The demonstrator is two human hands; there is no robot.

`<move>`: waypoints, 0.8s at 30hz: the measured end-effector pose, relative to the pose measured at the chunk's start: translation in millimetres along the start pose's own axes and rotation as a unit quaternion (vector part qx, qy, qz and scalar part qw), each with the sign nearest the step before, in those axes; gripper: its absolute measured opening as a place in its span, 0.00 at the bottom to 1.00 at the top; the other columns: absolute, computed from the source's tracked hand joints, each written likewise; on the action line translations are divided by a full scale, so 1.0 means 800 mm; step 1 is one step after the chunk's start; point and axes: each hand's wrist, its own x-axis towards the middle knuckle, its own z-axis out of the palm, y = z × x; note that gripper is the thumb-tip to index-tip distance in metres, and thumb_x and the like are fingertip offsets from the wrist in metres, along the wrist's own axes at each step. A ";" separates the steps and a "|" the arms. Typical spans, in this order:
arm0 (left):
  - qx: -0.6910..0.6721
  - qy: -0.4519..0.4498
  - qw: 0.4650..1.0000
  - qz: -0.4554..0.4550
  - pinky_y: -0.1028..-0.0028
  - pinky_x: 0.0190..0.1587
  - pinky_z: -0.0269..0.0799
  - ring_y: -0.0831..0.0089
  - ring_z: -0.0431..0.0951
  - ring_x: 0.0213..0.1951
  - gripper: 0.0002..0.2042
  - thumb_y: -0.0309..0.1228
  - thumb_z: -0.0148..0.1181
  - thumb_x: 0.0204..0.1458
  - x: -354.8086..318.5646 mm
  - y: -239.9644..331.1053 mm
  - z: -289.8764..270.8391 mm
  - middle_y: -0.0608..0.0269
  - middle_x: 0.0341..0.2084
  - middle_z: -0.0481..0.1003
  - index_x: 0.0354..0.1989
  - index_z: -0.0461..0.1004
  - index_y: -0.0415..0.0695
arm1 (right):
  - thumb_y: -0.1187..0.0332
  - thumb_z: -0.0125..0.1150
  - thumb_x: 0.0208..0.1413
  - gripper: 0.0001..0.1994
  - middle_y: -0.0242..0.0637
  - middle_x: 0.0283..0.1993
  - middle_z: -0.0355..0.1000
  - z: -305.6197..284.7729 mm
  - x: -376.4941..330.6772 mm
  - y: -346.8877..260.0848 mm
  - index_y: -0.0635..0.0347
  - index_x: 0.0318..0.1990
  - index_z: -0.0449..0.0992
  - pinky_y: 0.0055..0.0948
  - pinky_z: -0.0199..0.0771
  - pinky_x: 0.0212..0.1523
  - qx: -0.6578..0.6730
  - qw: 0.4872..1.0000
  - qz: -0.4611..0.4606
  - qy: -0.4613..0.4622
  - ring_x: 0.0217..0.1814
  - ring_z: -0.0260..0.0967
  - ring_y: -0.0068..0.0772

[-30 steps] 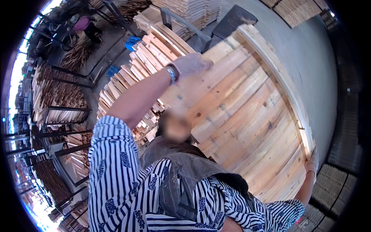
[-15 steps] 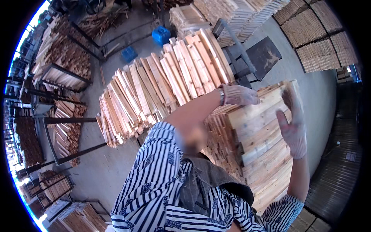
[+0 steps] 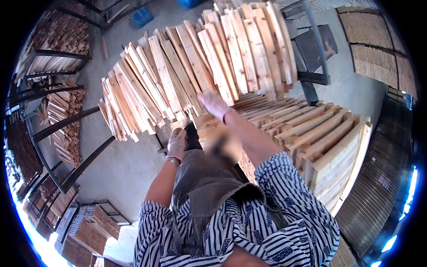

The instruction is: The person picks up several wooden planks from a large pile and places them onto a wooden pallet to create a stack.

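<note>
Both my hands wear thin pale gloves. My right hand reaches over the lower ends of the wooden boards in the long slanted row. Its fingers are stretched out against a board end, not wrapped round it. To the left and nearer to me, my left hand hangs just below the board ends, back upward, fingers extended, with no board seen in it. Whether its fingertips touch wood I cannot make out. Right of my right forearm stands a stack of boards, with gaps between its upper edges.
A dark metal frame juts toward the row from the left. At the row's right end stands a grey metal post. More timber stacks stand at the left, with blue containers on the floor behind.
My hands have left the board stack at the right and swung left to the slanted row. The view has turned with them, and the stack's upper board edges now show.
</note>
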 end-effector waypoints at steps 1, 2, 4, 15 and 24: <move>0.020 0.030 0.997 0.074 0.76 0.40 0.74 0.77 0.75 0.39 0.18 0.33 0.60 0.60 0.026 -0.025 -0.027 0.64 0.39 0.76 0.57 0.72 0.40 | 0.45 0.51 0.64 0.24 0.48 0.31 0.75 0.071 0.008 0.061 0.60 0.42 0.77 0.41 0.72 0.35 0.103 0.994 -0.003 0.048 0.28 0.70 0.42; 0.043 0.058 0.987 0.146 0.75 0.43 0.74 0.75 0.76 0.42 0.20 0.34 0.60 0.60 0.058 -0.053 -0.057 0.62 0.41 0.77 0.58 0.71 0.39 | 0.43 0.50 0.64 0.26 0.45 0.33 0.74 0.110 0.011 0.093 0.59 0.47 0.75 0.41 0.72 0.36 0.191 0.979 0.051 0.054 0.30 0.70 0.41; 0.090 0.084 0.985 0.119 0.71 0.53 0.72 0.68 0.76 0.51 0.23 0.33 0.62 0.59 0.058 0.016 -0.042 0.55 0.50 0.76 0.61 0.69 0.36 | 0.37 0.50 0.63 0.32 0.40 0.43 0.74 0.164 0.029 0.149 0.55 0.60 0.70 0.43 0.73 0.42 0.351 0.910 0.213 0.054 0.37 0.72 0.39; 0.539 0.283 0.783 0.127 0.56 0.67 0.63 0.42 0.56 0.71 0.62 0.55 0.75 0.39 0.284 0.097 0.052 0.38 0.73 0.49 0.74 0.41 0.34 | 0.31 0.56 0.57 0.45 0.57 0.61 0.69 0.196 0.143 0.163 0.71 0.61 0.70 0.43 0.66 0.63 0.440 0.844 0.299 0.066 0.63 0.66 0.50; 0.391 0.240 0.882 0.111 0.63 0.57 0.71 0.49 0.69 0.58 0.55 0.49 0.80 0.38 0.311 0.082 0.051 0.35 0.57 0.64 0.67 0.49 0.30 | 0.32 0.60 0.54 0.48 0.60 0.55 0.76 0.243 0.135 0.185 0.69 0.65 0.63 0.42 0.73 0.58 0.368 0.922 0.118 0.012 0.61 0.73 0.54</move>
